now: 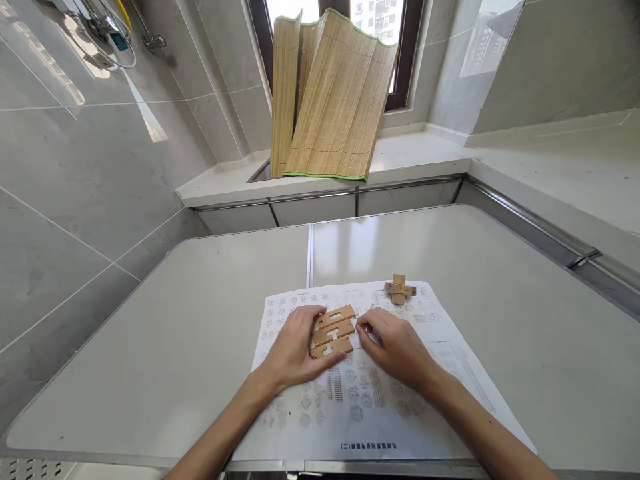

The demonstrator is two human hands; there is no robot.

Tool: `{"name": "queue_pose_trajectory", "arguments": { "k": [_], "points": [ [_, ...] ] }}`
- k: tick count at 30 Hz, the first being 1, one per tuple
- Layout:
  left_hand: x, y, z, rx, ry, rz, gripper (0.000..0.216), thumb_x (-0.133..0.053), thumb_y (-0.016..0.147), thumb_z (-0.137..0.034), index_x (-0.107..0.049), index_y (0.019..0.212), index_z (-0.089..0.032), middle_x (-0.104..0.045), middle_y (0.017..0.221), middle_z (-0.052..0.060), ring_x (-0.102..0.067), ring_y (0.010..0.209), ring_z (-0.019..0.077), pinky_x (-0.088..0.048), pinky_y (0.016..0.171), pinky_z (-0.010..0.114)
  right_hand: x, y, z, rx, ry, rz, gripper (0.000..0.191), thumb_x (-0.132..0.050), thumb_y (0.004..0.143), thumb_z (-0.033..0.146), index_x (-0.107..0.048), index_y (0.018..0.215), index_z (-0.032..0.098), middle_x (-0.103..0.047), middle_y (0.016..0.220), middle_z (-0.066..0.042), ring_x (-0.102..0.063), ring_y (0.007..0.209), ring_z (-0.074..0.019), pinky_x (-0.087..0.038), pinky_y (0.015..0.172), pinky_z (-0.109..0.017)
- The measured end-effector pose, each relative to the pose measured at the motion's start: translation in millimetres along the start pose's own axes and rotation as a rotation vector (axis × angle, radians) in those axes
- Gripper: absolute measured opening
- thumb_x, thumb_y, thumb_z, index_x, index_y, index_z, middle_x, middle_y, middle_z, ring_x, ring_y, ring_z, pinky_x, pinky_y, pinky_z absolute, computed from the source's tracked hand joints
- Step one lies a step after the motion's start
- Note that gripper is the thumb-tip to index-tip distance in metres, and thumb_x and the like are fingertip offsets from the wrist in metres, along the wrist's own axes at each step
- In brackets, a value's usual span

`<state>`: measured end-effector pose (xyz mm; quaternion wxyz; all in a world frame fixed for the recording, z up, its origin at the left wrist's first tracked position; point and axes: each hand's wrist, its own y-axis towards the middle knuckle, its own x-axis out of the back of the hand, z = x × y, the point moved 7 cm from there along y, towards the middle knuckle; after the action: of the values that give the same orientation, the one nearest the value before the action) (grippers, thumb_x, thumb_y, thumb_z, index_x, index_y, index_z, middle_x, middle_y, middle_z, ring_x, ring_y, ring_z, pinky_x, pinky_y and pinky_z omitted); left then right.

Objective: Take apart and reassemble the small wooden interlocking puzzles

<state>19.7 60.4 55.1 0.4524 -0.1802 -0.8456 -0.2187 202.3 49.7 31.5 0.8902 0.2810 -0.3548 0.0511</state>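
Three flat wooden puzzle pieces (334, 334) with cut-out notches lie side by side, slanted, on a printed paper sheet (357, 427). My left hand (297, 347) spans them from the left, fingers at the upper edge and thumb along the lower edge. Just off their right ends, my right hand (395, 343) is curled with thumb and fingertips drawn together. I see nothing between those fingertips. Behind the right hand, an assembled cross-shaped wooden puzzle (399, 289) with marks on its ends rests on the sheet's far right part.
The sheet carries many small printed diagrams and lies on a pale folding table (150, 373) with a seam down its middle. Beyond the table, a folded bamboo mat (340, 100) leans at the window on a white ledge (420, 150). Grey tiled walls stand at both sides.
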Motion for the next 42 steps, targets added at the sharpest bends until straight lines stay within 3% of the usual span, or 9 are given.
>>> {"name": "queue_pose_trajectory", "arguments": {
  "k": [5,11,16,28,36,42],
  "points": [
    [6,11,14,0.003,0.063,-0.050,0.034,-0.061,0.096,-0.043,-0.058,0.124,-0.025,-0.068,0.115,0.009,-0.063,0.103,0.0265,-0.052,0.090,0.044,-1,0,2,-0.002,0.008,0.036,0.009,-0.055,0.097,0.016,-0.060,0.094,0.022,-0.068,0.091,-0.004,-0.063,0.078,-0.0184,-0.049,0.067,-0.030],
    [1,17,28,0.010,0.113,-0.102,0.018,-0.056,0.100,-0.039,-0.064,0.103,-0.023,-0.065,0.101,0.006,-0.060,0.093,0.0231,-0.050,0.084,0.040,-6,-3,1,0.041,-0.001,0.099,0.017,-0.065,0.095,0.022,-0.063,0.112,0.024,-0.068,0.109,-0.008,-0.067,0.095,-0.0233,-0.057,0.080,-0.036],
    [0,18,33,0.023,0.106,-0.094,0.018,-0.055,0.100,-0.036,-0.060,0.090,-0.022,-0.063,0.097,0.005,-0.058,0.090,0.0220,-0.048,0.083,0.038,-8,-3,-1,0.044,-0.031,0.109,0.021,-0.067,0.094,0.024,-0.063,0.115,0.024,-0.068,0.111,-0.008,-0.068,0.097,-0.0237,-0.060,0.079,-0.037],
    [-3,15,33,0.011,0.165,-0.106,0.017,-0.054,0.100,-0.033,-0.056,0.088,-0.022,-0.060,0.094,0.006,-0.054,0.089,0.0234,-0.047,0.079,0.041,-13,-4,-1,0.048,-0.019,0.126,0.023,-0.067,0.094,0.025,-0.062,0.116,0.026,-0.065,0.112,-0.009,-0.068,0.096,-0.0248,-0.060,0.075,-0.038],
    [-5,15,33,-0.013,0.196,-0.107,0.025,-0.053,0.101,-0.035,-0.052,0.080,-0.022,-0.059,0.090,0.006,-0.054,0.085,0.0226,-0.047,0.075,0.040,-13,-4,7,0.121,0.020,0.161,0.029,-0.077,0.086,0.026,-0.066,0.113,0.028,-0.062,0.114,-0.011,-0.063,0.094,-0.0258,-0.058,0.077,-0.042],
    [-5,13,31,-0.015,0.175,-0.104,0.018,-0.053,0.101,-0.034,-0.055,0.087,-0.022,-0.061,0.095,0.006,-0.056,0.090,0.0239,-0.048,0.078,0.041,-15,-6,7,0.121,0.030,0.189,0.031,-0.080,0.083,0.024,-0.069,0.111,0.029,-0.060,0.116,-0.011,-0.061,0.096,-0.0258,-0.058,0.079,-0.042]
  ]
}}
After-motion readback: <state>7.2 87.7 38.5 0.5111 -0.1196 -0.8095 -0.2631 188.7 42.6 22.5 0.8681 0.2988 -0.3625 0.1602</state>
